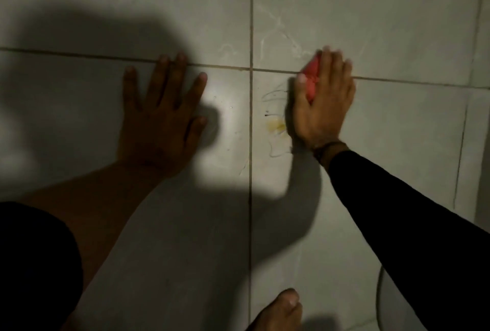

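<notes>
One foot [278, 309] stood nearest. Left hand [161, 115] lay flat, fingers spread, bracing on the tile [403, 150]. Right hand [322, 103] clasped the sponge [310, 80] just beyond the stain [277, 126]; pressing hard, short strokes across it would work best.

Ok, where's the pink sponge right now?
The pink sponge is right of centre in the head view, held under the right hand against the tiled floor, by the grout crossing, just above the yellow stain.
</notes>
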A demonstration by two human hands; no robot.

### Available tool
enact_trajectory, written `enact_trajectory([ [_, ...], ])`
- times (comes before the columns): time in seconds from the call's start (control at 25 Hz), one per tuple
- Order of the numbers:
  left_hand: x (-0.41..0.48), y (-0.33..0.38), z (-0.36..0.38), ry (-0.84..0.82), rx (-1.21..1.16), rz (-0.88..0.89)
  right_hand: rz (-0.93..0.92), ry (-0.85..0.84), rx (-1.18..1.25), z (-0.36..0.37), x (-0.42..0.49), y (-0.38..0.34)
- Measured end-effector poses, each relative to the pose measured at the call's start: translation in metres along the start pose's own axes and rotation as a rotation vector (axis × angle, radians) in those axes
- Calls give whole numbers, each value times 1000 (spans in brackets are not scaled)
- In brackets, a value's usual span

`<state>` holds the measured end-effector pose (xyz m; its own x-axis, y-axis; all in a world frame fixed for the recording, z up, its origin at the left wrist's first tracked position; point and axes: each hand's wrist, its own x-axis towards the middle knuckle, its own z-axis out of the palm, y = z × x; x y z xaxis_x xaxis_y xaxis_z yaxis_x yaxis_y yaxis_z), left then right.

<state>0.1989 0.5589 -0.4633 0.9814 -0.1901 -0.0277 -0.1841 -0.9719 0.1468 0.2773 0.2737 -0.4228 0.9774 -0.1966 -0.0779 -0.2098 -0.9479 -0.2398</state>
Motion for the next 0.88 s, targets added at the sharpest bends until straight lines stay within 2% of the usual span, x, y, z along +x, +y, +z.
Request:
enact_trajectory([
  [0.12, 1, 0, -5, -8, -36, -7, -312, -43, -68, 26, -42, -56],
  [0.2, 0, 2, -8, -14, -29, -26, -411, -201, -126, 27, -115, -47],
  [0.28, 0, 3, -9, -14, -30, -23, -352, -306, -180, 7, -171, -14],
  [0.32, 0, 2, -8, -6, -28, -17, -284, -297, -146, 0, -172, 2],
  [0.44, -2, 3, -6, 15, -41, -6, -87, -92, -5, 5, -84, -9],
  [0.56, -1, 4, -4, 29, -59, -32, -243, 50, -52, 34, -12, -88],
  [0.64, 0, 4, -5, 24, -95, -42, -338, -10, -24, 50, -57, -106],
  [0.76, -1, 2, -5, 20, -88, -42, -351, -229, -95, 20, -173, -67],
  [0.84, -3, 3, -3, 12, -67, -31, -294, -292, -97, 3, -168, -35],
  [0.88, -3, 4, -2, 12, -66, -30, -196, -261, -85, 2, -141, -34],
])
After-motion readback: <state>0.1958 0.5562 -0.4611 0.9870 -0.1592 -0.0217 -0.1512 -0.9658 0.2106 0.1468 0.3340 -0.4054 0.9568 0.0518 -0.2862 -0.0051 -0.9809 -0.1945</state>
